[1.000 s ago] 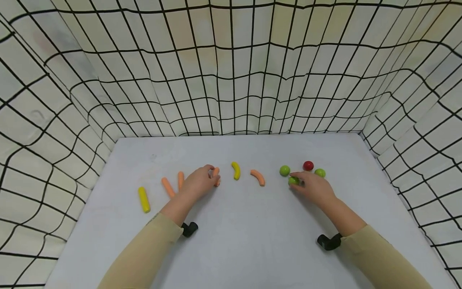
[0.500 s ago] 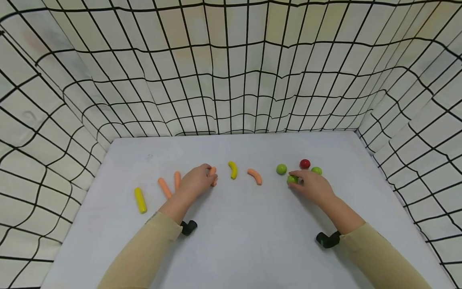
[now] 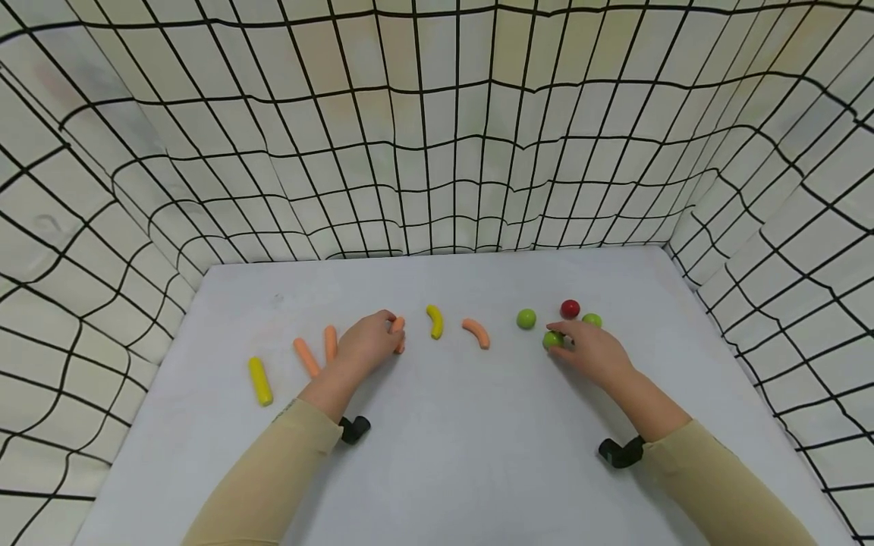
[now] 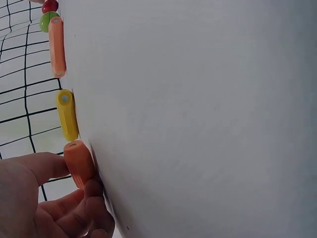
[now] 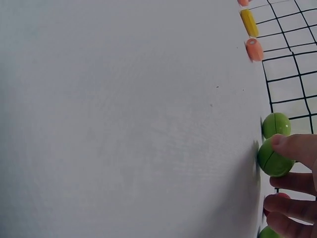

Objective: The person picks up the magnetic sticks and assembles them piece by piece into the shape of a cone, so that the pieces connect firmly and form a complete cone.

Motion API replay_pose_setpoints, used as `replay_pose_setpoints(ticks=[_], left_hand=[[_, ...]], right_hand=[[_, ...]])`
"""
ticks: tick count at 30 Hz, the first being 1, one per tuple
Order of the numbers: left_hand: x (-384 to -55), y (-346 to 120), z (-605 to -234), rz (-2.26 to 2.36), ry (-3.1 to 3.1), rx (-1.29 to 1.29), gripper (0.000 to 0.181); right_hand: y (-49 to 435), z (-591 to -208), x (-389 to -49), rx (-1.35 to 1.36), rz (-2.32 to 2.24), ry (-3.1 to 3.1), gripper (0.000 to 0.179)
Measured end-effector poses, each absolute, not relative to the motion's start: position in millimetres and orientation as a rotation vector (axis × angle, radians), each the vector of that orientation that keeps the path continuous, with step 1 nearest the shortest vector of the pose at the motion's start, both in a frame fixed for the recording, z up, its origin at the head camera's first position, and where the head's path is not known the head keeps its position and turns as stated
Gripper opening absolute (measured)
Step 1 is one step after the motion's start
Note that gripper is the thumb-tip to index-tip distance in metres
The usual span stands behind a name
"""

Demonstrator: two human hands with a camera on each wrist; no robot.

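right hand (image 3: pixel 592 353) shifted rightward | green balls (image 5: pixel 272 161): 3 | orange sticks (image 4: pixel 79 162): 4

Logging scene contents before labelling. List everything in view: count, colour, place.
Orange sticks: 4, orange, one in left hand, two left of it, one curved mid-table
Yellow sticks: 2, yellow, one far left, one curved just right of left hand
Green balls: 3, green, one in right hand, one left of it, one partly behind it
Red ball: 1, red, beyond right hand
Table: 1, white, under everything
Netting: 3 sides, black, back, left and right of table
Wrist units: 2, black, one at each wrist
Sleeves: 2, tan, one per arm
Hands: 2, bare, left and right above table
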State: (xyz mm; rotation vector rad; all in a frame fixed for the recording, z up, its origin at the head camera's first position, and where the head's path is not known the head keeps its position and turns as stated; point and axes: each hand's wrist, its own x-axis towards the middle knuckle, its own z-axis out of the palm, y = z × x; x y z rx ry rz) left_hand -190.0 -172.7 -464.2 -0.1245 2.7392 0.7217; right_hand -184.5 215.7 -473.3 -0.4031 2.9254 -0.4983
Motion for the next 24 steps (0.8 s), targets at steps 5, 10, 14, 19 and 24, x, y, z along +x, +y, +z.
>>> replay_pose_setpoints(ticks=[5, 10, 14, 19, 24], left_hand=[[-188.5, -172.0, -464.5, 0.701, 2.748, -0.113, 0.042], [-185.6, -170.7, -463.2, 0.668, 2.759, -0.083, 0.045], [-182.2, -169.7, -460.1, 0.663, 2.763, -0.071, 0.047], [-176.1, -167.6, -456.0, 0.642, 2.776, -0.056, 0.048], [-166.6, -165.7, -451.0, 0.633, 2.791, -0.014, 0.046]], right_hand=[[216.4, -473.8, -184.0, -0.391, -0.512, 2.932, 0.043], [217.6, -473.7, -183.9, -0.378, -0.561, 2.944, 0.043], [217.1, -474.3, -183.6, -0.385, -0.590, 2.946, 0.042], [215.2, -473.4, -181.7, -0.384, -0.612, 2.949, 0.041], [210.0, -470.9, -179.9, -0.416, -0.629, 2.944, 0.041]])
